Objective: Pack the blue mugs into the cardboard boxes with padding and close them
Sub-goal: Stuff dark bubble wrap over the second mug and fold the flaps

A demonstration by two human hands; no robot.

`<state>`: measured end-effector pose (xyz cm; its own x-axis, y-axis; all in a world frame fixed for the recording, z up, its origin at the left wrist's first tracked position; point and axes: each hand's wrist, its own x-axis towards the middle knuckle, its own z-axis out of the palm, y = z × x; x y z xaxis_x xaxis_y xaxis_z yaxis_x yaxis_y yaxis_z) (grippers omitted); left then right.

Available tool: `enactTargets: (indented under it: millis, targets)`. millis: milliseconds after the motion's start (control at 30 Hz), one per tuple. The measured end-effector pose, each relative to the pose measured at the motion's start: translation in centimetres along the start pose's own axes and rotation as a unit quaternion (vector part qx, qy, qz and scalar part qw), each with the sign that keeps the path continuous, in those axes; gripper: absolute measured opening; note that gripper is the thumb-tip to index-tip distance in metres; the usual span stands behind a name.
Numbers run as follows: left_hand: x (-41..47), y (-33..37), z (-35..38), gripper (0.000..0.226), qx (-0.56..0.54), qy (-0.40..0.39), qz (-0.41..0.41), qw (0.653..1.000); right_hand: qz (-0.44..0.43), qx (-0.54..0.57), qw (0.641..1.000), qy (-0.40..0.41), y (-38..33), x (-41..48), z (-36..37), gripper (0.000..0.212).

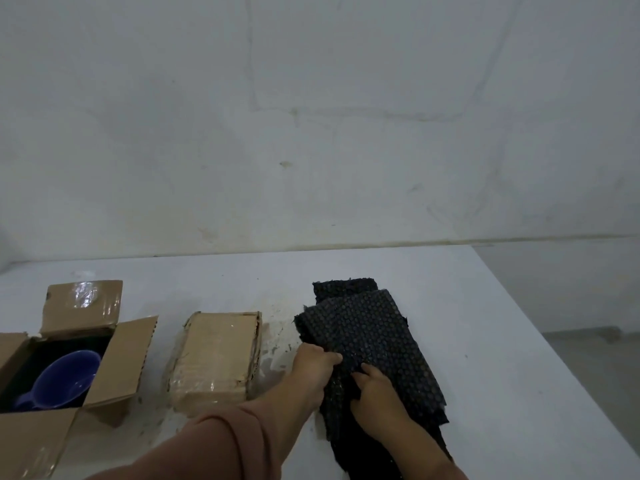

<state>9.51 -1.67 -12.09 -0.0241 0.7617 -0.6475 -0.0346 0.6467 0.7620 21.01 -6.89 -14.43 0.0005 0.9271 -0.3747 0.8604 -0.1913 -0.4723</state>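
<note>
An open cardboard box (121, 355) stands at the near left with its flaps up. Inside it a blue mug (65, 381) lies tilted on dark padding. In the middle a closed, taped cardboard box (216, 355) rests on the table. To its right lies a stack of black bubble-wrap padding sheets (374, 334). My left hand (313, 368) pinches the left edge of the top sheet. My right hand (377, 393) grips the same sheet just beside it, fingers curled into the wrap.
The white table (485, 341) runs back to a pale wall; its right edge slants from the far right corner toward the near right, with floor beyond. Scuffed patches mark the surface around the taped box.
</note>
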Motion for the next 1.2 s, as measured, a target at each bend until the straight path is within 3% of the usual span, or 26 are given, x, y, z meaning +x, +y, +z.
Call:
enactTargets:
  millis: [167,300,400,533,567,633,800,933,1000,1100,1133,1200]
  targets:
    - [-1.6,2.0,-0.9,0.046,0.055,-0.009,0.142,0.988,0.045,0.155,0.978,0.131,0.1,0.0,-2.0,0.035]
    - [-3.7,5.8,-3.8,0.044,0.069,-0.074,0.251,0.963,0.095,0.278,0.931,0.217,0.0,1.0,-4.5,0.040]
    - [-5.5,8.6,-7.4,0.048,0.053,-0.091,0.292,0.951,0.128,0.452,0.872,0.133,-1.9,1.4,-5.3,0.056]
    - [-7.0,10.7,-13.0,0.047,0.026,-0.067,0.314,0.947,0.094,0.698,0.707,-0.058,-6.1,1.9,-5.4,0.061]
    - [-7.1,11.0,-14.5,0.044,0.020,-0.048,0.316,0.947,0.071,0.715,0.691,-0.081,-7.3,1.9,-5.5,0.062]
    - [-7.4,11.5,-17.5,0.039,-0.004,-0.010,0.308,0.951,0.026,0.708,0.699,-0.095,-10.0,1.8,-6.1,0.064]
    - [-8.8,12.0,-24.3,0.036,-0.073,0.039,0.274,0.958,-0.085,0.622,0.778,0.023,-16.7,0.9,-8.7,0.047]
    - [-10.2,12.0,-29.7,0.036,-0.060,0.056,0.276,0.958,-0.218,0.392,0.893,-0.042,-21.1,-0.3,-8.7,0.061]
    - [-11.0,11.8,-32.1,0.037,0.012,0.066,0.289,0.955,-0.227,0.272,0.934,0.033,-23.4,-0.7,-8.4,0.052]
    - [-12.0,12.0,-35.4,0.029,0.115,0.117,0.328,0.930,-0.228,0.151,0.944,0.186,-27.1,-1.3,-8.1,0.028]
    - [-12.1,12.2,-36.4,0.025,0.174,0.149,0.342,0.911,-0.231,0.143,0.938,0.214,-28.3,-1.4,-7.9,0.026]
    - [-12.3,12.7,-38.2,0.017,0.354,0.203,0.358,0.840,-0.252,0.150,0.926,0.236,-30.8,-1.7,-7.5,0.025]
